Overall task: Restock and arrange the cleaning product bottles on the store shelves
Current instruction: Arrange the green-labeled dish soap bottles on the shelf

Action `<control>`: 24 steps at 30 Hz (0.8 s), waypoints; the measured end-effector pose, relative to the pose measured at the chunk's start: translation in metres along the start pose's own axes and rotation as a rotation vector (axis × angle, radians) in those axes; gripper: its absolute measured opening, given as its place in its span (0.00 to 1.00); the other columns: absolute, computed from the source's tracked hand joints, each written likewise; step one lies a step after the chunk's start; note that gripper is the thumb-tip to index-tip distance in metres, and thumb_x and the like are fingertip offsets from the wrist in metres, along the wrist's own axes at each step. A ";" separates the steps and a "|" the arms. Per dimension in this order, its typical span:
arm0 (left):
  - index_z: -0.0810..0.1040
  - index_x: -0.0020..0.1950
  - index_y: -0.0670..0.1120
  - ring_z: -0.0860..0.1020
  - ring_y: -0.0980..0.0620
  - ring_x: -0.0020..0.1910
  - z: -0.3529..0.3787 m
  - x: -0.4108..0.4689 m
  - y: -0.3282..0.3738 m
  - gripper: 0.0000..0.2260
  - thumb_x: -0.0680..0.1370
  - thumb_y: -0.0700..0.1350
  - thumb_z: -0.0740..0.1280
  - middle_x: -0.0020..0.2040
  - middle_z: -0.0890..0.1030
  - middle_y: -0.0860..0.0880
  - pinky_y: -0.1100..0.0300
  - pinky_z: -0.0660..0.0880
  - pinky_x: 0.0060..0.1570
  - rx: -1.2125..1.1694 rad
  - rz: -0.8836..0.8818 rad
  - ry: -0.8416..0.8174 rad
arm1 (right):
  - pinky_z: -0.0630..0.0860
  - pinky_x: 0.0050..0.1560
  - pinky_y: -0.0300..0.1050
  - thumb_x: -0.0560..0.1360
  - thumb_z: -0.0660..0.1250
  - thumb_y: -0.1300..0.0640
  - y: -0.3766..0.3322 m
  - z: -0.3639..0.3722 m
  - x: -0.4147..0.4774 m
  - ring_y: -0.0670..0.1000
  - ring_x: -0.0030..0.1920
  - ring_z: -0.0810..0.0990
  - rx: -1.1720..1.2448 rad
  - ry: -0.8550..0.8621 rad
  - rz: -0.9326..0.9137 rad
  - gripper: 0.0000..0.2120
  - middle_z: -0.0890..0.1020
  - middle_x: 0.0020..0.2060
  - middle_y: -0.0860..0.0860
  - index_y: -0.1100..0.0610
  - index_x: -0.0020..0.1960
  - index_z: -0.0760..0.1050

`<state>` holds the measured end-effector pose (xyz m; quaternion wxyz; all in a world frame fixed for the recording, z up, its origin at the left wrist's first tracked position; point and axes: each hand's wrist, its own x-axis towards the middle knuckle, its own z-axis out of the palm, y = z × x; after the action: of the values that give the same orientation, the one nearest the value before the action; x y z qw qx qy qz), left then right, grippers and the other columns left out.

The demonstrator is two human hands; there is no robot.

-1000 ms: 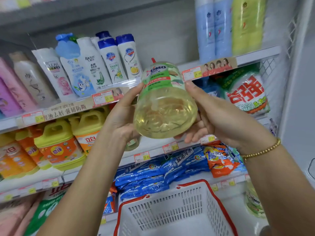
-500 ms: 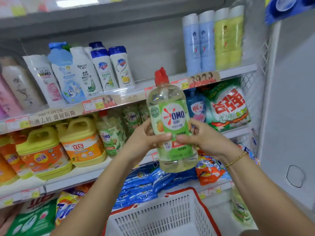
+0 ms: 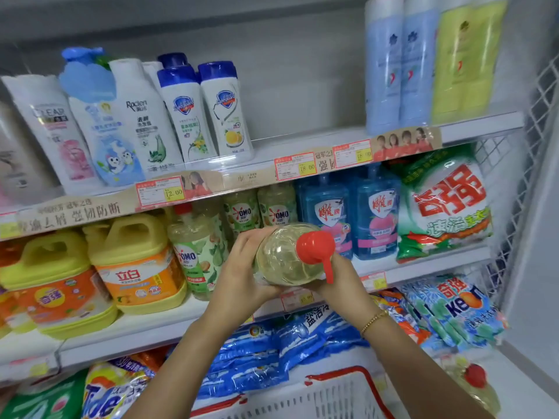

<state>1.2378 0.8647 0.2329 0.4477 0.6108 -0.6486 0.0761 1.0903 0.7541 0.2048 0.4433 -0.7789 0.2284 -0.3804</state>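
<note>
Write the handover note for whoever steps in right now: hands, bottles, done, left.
Left hand and right hand: both grip the OMO bottle, tipped with its red cap toward the camera, in front of the middle shelf.
Done: other OMO bottles already stand on that shelf.
Left: stand this one upright beside them; another red-capped bottle waits lower right, beside the basket.

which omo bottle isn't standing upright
The bottle held between the left hand and right hand: it is tipped, red cap toward the camera; the other bottles stand upright on the shelf.
</note>
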 end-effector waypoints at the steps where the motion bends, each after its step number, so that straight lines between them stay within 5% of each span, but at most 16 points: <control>1: 0.69 0.68 0.53 0.69 0.65 0.64 0.003 0.004 -0.011 0.38 0.62 0.45 0.82 0.63 0.72 0.53 0.74 0.64 0.62 0.012 -0.014 -0.001 | 0.73 0.48 0.29 0.72 0.73 0.60 0.011 0.002 0.007 0.43 0.51 0.77 -0.058 0.031 0.001 0.18 0.79 0.48 0.40 0.48 0.58 0.73; 7: 0.68 0.66 0.58 0.71 0.61 0.60 0.036 0.039 -0.071 0.40 0.59 0.46 0.83 0.62 0.72 0.56 0.66 0.68 0.61 -0.072 -0.285 0.005 | 0.69 0.58 0.47 0.77 0.65 0.47 0.105 -0.012 0.030 0.56 0.60 0.74 -0.597 0.183 0.189 0.20 0.78 0.58 0.56 0.59 0.63 0.75; 12: 0.72 0.58 0.57 0.79 0.59 0.54 0.062 0.067 -0.105 0.34 0.58 0.43 0.83 0.56 0.80 0.56 0.63 0.75 0.55 -0.246 -0.469 -0.005 | 0.75 0.51 0.53 0.72 0.60 0.40 0.148 0.000 0.026 0.55 0.48 0.74 -0.745 0.232 0.077 0.22 0.77 0.43 0.53 0.58 0.49 0.79; 16: 0.75 0.60 0.47 0.83 0.56 0.49 0.076 0.086 -0.125 0.31 0.60 0.41 0.81 0.50 0.85 0.53 0.55 0.79 0.53 -0.455 -0.612 0.001 | 0.75 0.54 0.55 0.73 0.61 0.41 0.151 0.003 0.029 0.51 0.49 0.71 -0.756 0.259 0.059 0.19 0.74 0.44 0.50 0.56 0.49 0.78; 21: 0.73 0.58 0.54 0.80 0.63 0.47 0.090 0.081 -0.130 0.25 0.66 0.40 0.78 0.48 0.81 0.61 0.68 0.76 0.44 -0.444 -0.627 0.077 | 0.73 0.60 0.53 0.74 0.50 0.38 0.160 0.003 0.031 0.51 0.53 0.70 -0.772 0.143 0.113 0.25 0.74 0.48 0.49 0.54 0.52 0.77; 24: 0.76 0.56 0.53 0.78 0.65 0.46 0.104 0.058 -0.134 0.21 0.68 0.38 0.77 0.47 0.81 0.58 0.74 0.74 0.39 -0.386 -0.665 0.101 | 0.72 0.61 0.57 0.76 0.49 0.40 0.159 0.002 0.033 0.53 0.55 0.71 -0.854 0.069 0.096 0.25 0.76 0.50 0.51 0.55 0.52 0.78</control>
<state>1.3109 0.7231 0.1502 0.5860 0.6878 -0.3946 -0.1668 1.1088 0.6525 0.0798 0.0905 -0.8679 0.4158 -0.2564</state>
